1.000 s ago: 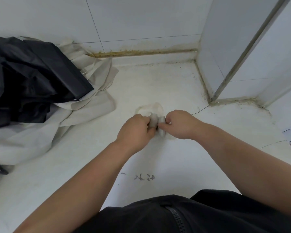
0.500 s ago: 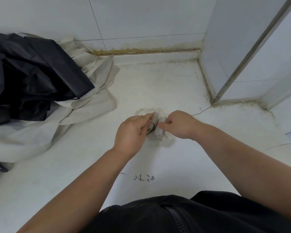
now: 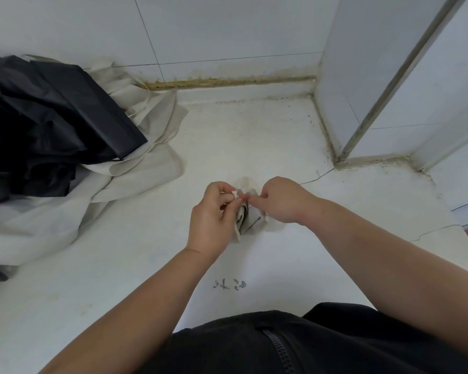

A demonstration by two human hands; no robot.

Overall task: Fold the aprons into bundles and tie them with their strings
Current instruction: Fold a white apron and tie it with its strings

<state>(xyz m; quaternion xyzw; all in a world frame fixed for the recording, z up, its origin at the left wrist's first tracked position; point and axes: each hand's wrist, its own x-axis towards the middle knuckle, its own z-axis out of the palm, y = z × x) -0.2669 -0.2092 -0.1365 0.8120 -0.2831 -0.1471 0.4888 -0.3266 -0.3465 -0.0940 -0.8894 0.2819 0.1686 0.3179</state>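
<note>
Bare table (image 3: 254, 136) lies open through the middle of the frame, from the back wall (image 3: 227, 31) down to the bundle (image 3: 250, 220). At the left a pile of aprons (image 3: 65, 136), black over pale, covers the table out to the frame's edge, well apart from the bundle. A pillar (image 3: 362, 76) blocks the upper right; the table below it is open. At centre the left hand (image 3: 214, 214) and right hand (image 3: 278, 201) flank the bundle, pinching it. The forearms cross the lower frame, with bare table between them.

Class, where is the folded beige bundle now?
Head view, centre: the bundle is pinched between the left hand and right hand, right of the apron pile.
</note>
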